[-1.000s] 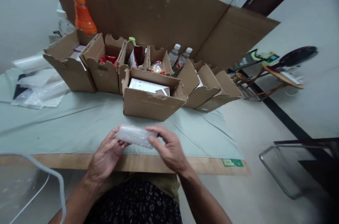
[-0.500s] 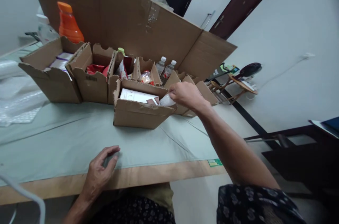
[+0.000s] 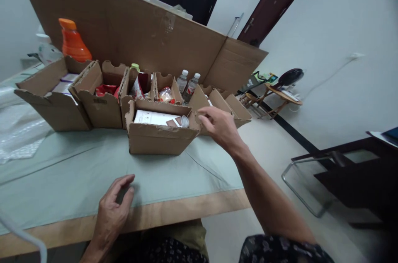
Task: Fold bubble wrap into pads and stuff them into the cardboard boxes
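Observation:
A small cardboard box (image 3: 157, 141) stands in front of the row of boxes. Inside it lie a white carton (image 3: 152, 117) with brown shapes at one end and, at the right end, a clear plastic-looking bundle (image 3: 185, 121). Just past the box's right edge hovers my right hand (image 3: 220, 126), thumb and fingers apart, with nothing visible in it. Near the table's front edge my left hand (image 3: 113, 205) rests with its fingers curved and parted, holding nothing.
Behind, several cardboard boxes (image 3: 105, 114) hold packets. An orange bottle (image 3: 74, 43), two clear bottles (image 3: 191, 85) and a tall cardboard panel (image 3: 133, 27) stand farther back. Bubble wrap (image 3: 21, 126) lies at left on the green cloth (image 3: 161, 176). A white cable (image 3: 25, 234) crosses the lower left.
My right hand has let go of the clear bundle and moved off to the right of the box. The bundle now sits lower in the box. My left hand keeps its pose.

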Demonstrator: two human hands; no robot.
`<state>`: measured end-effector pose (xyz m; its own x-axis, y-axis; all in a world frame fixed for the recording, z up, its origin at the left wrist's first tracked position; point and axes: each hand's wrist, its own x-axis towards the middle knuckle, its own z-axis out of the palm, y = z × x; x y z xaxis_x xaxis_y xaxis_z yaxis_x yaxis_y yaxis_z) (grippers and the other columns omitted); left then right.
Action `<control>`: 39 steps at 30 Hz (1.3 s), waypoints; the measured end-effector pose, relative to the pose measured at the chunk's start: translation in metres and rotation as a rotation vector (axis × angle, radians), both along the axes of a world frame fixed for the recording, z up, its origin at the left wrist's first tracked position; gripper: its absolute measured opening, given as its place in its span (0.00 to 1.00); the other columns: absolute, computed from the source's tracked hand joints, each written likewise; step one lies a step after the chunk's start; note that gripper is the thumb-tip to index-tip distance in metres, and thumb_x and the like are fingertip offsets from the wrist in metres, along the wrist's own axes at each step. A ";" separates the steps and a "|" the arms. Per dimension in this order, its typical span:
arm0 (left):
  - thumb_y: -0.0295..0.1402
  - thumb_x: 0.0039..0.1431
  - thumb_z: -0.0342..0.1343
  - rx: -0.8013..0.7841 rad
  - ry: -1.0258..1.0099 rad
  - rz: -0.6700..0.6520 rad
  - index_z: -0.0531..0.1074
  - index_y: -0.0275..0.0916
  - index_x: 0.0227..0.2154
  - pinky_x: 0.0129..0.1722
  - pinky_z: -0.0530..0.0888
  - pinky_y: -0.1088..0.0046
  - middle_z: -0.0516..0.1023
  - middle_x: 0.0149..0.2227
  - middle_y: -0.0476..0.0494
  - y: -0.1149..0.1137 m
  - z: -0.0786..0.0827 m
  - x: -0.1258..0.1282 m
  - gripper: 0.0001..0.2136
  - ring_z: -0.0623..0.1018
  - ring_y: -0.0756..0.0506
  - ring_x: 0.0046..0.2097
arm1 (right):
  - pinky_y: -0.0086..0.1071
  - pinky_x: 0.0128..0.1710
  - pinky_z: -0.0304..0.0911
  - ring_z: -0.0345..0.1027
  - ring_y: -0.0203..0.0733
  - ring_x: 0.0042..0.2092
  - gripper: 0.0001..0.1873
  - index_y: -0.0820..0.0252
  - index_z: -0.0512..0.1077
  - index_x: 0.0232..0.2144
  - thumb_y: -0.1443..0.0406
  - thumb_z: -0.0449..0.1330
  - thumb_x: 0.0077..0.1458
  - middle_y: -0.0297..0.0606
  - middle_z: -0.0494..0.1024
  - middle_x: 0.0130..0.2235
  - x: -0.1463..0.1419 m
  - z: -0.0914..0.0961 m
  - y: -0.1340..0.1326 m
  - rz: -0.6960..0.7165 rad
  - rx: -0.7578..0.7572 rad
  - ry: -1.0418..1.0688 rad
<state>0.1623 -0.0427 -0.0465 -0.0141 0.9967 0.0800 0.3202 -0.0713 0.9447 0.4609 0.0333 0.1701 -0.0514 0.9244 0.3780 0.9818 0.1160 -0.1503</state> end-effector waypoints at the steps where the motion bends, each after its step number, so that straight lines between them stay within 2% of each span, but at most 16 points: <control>1: 0.47 0.60 0.55 0.018 0.019 0.040 0.76 0.42 0.49 0.45 0.81 0.60 0.80 0.52 0.39 0.002 0.007 0.003 0.20 0.80 0.36 0.50 | 0.35 0.46 0.68 0.77 0.45 0.44 0.13 0.59 0.79 0.41 0.65 0.54 0.63 0.42 0.83 0.44 0.007 -0.007 -0.016 -0.009 0.099 0.111; 3: 0.45 0.60 0.56 0.064 0.035 0.107 0.70 0.44 0.59 0.47 0.80 0.58 0.74 0.59 0.37 0.013 0.023 0.011 0.25 0.78 0.35 0.53 | 0.35 0.41 0.69 0.76 0.44 0.40 0.12 0.59 0.78 0.41 0.61 0.57 0.62 0.42 0.83 0.42 0.019 -0.030 -0.041 -0.039 0.161 0.300; 5: 0.44 0.57 0.59 0.116 0.016 0.150 0.61 0.43 0.67 0.55 0.75 0.51 0.66 0.66 0.34 0.034 0.035 0.019 0.35 0.75 0.33 0.59 | 0.35 0.38 0.70 0.76 0.46 0.43 0.18 0.61 0.76 0.48 0.59 0.61 0.58 0.45 0.82 0.46 0.023 -0.061 -0.048 -0.047 0.085 0.457; 7: 0.43 0.54 0.62 0.157 -0.031 0.166 0.54 0.40 0.70 0.63 0.67 0.47 0.60 0.70 0.30 0.062 0.045 0.027 0.42 0.69 0.30 0.65 | 0.36 0.39 0.70 0.75 0.49 0.49 0.29 0.61 0.70 0.57 0.57 0.64 0.54 0.47 0.80 0.52 0.020 -0.090 -0.039 -0.015 -0.034 0.565; 8: 0.42 0.53 0.63 0.165 -0.060 0.148 0.53 0.38 0.70 0.65 0.64 0.46 0.59 0.70 0.29 0.075 0.048 0.031 0.44 0.66 0.30 0.66 | 0.37 0.41 0.70 0.73 0.50 0.51 0.32 0.61 0.68 0.59 0.56 0.64 0.54 0.48 0.78 0.54 0.016 -0.103 -0.030 0.008 -0.086 0.609; 11: 0.39 0.51 0.63 0.148 -0.148 0.063 0.55 0.37 0.68 0.66 0.64 0.47 0.66 0.66 0.29 0.102 0.057 0.045 0.42 0.67 0.31 0.66 | 0.39 0.43 0.69 0.73 0.48 0.48 0.29 0.59 0.67 0.59 0.56 0.60 0.57 0.45 0.79 0.53 0.006 -0.122 -0.011 0.060 -0.147 0.710; 13: 0.38 0.51 0.63 0.136 -0.173 0.031 0.58 0.38 0.67 0.64 0.66 0.48 0.69 0.63 0.32 0.099 0.060 0.052 0.39 0.70 0.32 0.63 | 0.39 0.43 0.68 0.73 0.46 0.43 0.24 0.60 0.69 0.56 0.58 0.57 0.59 0.43 0.79 0.49 0.005 -0.124 -0.018 0.050 -0.121 0.730; 16: 0.39 0.53 0.63 0.108 -0.161 -0.010 0.60 0.42 0.65 0.63 0.68 0.50 0.71 0.60 0.36 0.063 0.057 0.054 0.36 0.73 0.34 0.61 | 0.38 0.41 0.68 0.72 0.45 0.39 0.17 0.60 0.72 0.48 0.60 0.57 0.59 0.41 0.80 0.41 0.008 -0.123 -0.058 -0.003 -0.054 0.731; 19: 0.43 0.55 0.63 0.034 -0.132 -0.002 0.64 0.45 0.62 0.63 0.68 0.50 0.74 0.57 0.38 0.019 0.049 0.034 0.31 0.74 0.34 0.60 | 0.37 0.41 0.69 0.72 0.45 0.40 0.15 0.59 0.72 0.48 0.62 0.57 0.60 0.41 0.80 0.41 0.000 -0.123 -0.099 0.022 -0.018 0.770; 21: 0.45 0.54 0.63 -0.004 -0.133 0.067 0.66 0.45 0.59 0.63 0.68 0.48 0.74 0.56 0.39 0.003 0.049 0.014 0.30 0.75 0.34 0.58 | 0.38 0.45 0.70 0.73 0.46 0.44 0.18 0.57 0.71 0.52 0.64 0.58 0.60 0.42 0.80 0.46 -0.014 -0.122 -0.105 0.098 -0.041 0.780; 24: 0.45 0.53 0.65 0.053 -0.120 0.165 0.67 0.46 0.58 0.63 0.69 0.49 0.73 0.57 0.41 0.010 0.059 -0.004 0.30 0.76 0.35 0.55 | 0.41 0.50 0.69 0.72 0.48 0.50 0.23 0.56 0.68 0.57 0.64 0.58 0.59 0.44 0.78 0.52 -0.030 -0.114 -0.087 0.197 -0.045 0.761; 27: 0.43 0.54 0.65 0.146 -0.124 0.122 0.66 0.45 0.59 0.61 0.71 0.52 0.73 0.56 0.41 0.022 0.069 0.013 0.30 0.76 0.37 0.54 | 0.40 0.46 0.71 0.73 0.48 0.46 0.20 0.57 0.70 0.54 0.63 0.57 0.59 0.42 0.80 0.47 -0.017 -0.101 -0.077 0.154 0.014 0.740; 30: 0.42 0.56 0.63 0.121 -0.137 -0.021 0.65 0.44 0.61 0.58 0.74 0.52 0.73 0.58 0.38 0.017 0.065 0.051 0.30 0.77 0.37 0.54 | 0.38 0.41 0.71 0.73 0.46 0.38 0.13 0.58 0.73 0.46 0.62 0.57 0.59 0.40 0.80 0.38 0.016 -0.098 -0.104 -0.005 0.039 0.691; 34: 0.40 0.57 0.60 0.077 -0.140 -0.135 0.62 0.43 0.64 0.60 0.72 0.49 0.72 0.61 0.35 0.009 0.050 0.096 0.32 0.75 0.35 0.59 | 0.40 0.38 0.72 0.73 0.49 0.36 0.09 0.56 0.73 0.39 0.58 0.57 0.61 0.39 0.78 0.34 0.046 -0.115 -0.152 -0.173 0.064 0.668; 36: 0.38 0.58 0.58 0.100 -0.161 -0.192 0.62 0.42 0.65 0.61 0.71 0.51 0.71 0.62 0.35 0.021 0.046 0.111 0.31 0.74 0.35 0.60 | 0.42 0.39 0.73 0.74 0.50 0.37 0.12 0.56 0.72 0.42 0.56 0.57 0.61 0.41 0.79 0.36 0.047 -0.127 -0.167 -0.239 0.120 0.674; 39: 0.39 0.60 0.57 0.104 -0.182 -0.253 0.60 0.41 0.66 0.56 0.75 0.53 0.72 0.61 0.34 0.049 0.044 0.127 0.31 0.75 0.36 0.59 | 0.44 0.41 0.74 0.75 0.50 0.39 0.22 0.57 0.69 0.54 0.56 0.60 0.61 0.44 0.79 0.44 0.041 -0.143 -0.180 -0.287 0.156 0.699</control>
<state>0.2894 0.0061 -0.0025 0.2095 0.9570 0.2005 0.1065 -0.2262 0.9682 0.5021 -0.1471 0.0276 0.4812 0.7988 0.3611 0.6596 -0.0587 -0.7493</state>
